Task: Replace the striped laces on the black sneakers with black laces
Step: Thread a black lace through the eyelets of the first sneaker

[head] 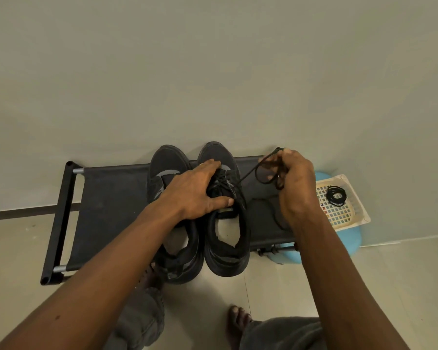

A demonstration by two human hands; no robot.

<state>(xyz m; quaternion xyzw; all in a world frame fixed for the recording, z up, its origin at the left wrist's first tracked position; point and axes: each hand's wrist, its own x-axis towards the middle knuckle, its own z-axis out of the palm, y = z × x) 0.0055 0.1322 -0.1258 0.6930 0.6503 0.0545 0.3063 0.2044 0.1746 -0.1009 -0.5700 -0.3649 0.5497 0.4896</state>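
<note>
The black cord lace [247, 174] runs taut from the nearer black mesh sneaker [225, 258] on the black fabric rack [106, 198]. The right hand [296, 180] pinches its loops while the left hand [195, 190], fingers spread flat, steadies the shoe. Lacing looks about half done, and a coiled black lace [335, 195] waits in the cream plastic basket [359, 215].

Black fabric rack [106, 198] on tiled floor [364, 286], against wall [213, 72]. Cream mesh basket [359, 205] sits on blue stool [352, 239], just right of rack.
</note>
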